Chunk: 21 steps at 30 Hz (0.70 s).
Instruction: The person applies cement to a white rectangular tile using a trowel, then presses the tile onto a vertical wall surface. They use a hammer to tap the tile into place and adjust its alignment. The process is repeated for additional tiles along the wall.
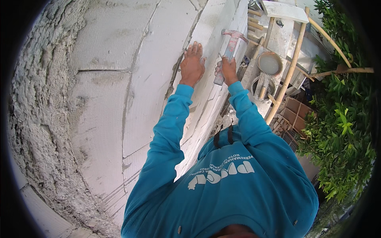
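Here, hammer (231, 47), seemingly clasped in right hand (229, 70)

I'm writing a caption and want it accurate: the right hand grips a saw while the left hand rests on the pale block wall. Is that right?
Not quite: the tool is misnamed. The head view shows the right hand gripping a hammer, while the left hand rests on the pale block wall.
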{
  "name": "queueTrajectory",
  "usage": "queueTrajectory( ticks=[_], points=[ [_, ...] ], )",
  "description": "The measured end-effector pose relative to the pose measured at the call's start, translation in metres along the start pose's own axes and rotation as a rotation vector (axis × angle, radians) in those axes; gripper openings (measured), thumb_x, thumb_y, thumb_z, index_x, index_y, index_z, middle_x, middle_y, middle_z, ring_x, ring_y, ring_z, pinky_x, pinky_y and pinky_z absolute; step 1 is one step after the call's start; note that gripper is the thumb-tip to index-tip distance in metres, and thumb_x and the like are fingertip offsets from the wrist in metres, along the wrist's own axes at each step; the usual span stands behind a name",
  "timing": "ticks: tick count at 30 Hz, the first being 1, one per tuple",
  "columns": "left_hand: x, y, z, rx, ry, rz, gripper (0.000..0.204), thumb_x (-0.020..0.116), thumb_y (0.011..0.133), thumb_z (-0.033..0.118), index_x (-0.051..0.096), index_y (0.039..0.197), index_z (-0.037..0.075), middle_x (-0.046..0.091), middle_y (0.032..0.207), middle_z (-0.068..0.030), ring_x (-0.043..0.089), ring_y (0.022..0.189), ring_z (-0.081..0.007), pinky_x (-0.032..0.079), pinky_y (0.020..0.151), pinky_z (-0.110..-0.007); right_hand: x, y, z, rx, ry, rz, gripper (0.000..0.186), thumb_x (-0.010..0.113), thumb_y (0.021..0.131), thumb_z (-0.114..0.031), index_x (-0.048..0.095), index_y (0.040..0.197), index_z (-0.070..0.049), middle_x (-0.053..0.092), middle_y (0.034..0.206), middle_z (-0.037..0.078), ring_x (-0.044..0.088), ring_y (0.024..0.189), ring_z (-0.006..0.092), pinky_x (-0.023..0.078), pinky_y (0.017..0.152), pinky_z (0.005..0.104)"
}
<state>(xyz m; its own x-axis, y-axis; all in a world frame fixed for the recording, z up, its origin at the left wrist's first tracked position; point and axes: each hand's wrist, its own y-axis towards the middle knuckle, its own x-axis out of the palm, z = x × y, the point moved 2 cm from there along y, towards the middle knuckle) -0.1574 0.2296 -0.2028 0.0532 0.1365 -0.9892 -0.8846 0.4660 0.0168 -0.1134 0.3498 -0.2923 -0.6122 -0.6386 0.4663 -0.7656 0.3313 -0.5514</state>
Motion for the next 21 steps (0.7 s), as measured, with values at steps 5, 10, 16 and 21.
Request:
queueTrajectory(
  ticks=[5, 10, 16, 21],
  points=[
    [0.003, -0.002, 0.001, -0.01, 0.046, 0.03, 0.059, 0.055, 0.096, 0.024, 0.036, 0.15, 0.007, 0.032, 0.157, -0.0118, 0.029, 0.145, -0.0283, 0.029, 0.118, -0.042, -0.025, 0.014, -0.015, -0.101, 0.219, 0.03, 0.017, 0.049, 0.098, -0.019, 0.039, 0.108, -0.009, 0.051, 0.072, 0.008, 0.053, 0.049, 0.0181, 0.049, 0.041, 0.037],
    [0.009, -0.005, 0.0, -0.001, -0.02, 0.111, 0.062, 0.057, 0.094, 0.021, 0.035, 0.15, 0.006, 0.034, 0.155, -0.0142, 0.032, 0.144, -0.0315, 0.028, 0.119, -0.045, 0.02, 0.008, 0.011, -0.17, 0.285, 0.135, 0.016, 0.051, 0.097, -0.02, 0.043, 0.104, -0.009, 0.051, 0.069, 0.009, 0.052, 0.048, 0.0208, 0.048, 0.043, 0.0391],
    [0.014, -0.005, 0.0, 0.002, -0.027, 0.163, 0.06, 0.06, 0.092, 0.021, 0.039, 0.147, 0.006, 0.037, 0.154, -0.0137, 0.032, 0.144, -0.0305, 0.028, 0.119, -0.045, -0.013, 0.007, -0.009, 0.044, 0.027, -0.183, 0.01, 0.049, 0.097, -0.017, 0.041, 0.098, -0.011, 0.052, 0.07, 0.006, 0.054, 0.051, 0.0182, 0.049, 0.044, 0.0353],
    [-0.003, -0.034, -0.009, -0.023, -0.041, 0.075, 0.065, 0.063, 0.091, 0.023, 0.037, 0.149, 0.008, 0.035, 0.155, -0.0105, 0.031, 0.145, -0.0275, 0.027, 0.12, -0.041, -0.038, -0.014, -0.019, 0.026, 0.14, -0.109, 0.01, 0.05, 0.097, -0.016, 0.042, 0.098, -0.01, 0.052, 0.07, 0.005, 0.052, 0.053, 0.0189, 0.049, 0.047, 0.0362]
  ],
)
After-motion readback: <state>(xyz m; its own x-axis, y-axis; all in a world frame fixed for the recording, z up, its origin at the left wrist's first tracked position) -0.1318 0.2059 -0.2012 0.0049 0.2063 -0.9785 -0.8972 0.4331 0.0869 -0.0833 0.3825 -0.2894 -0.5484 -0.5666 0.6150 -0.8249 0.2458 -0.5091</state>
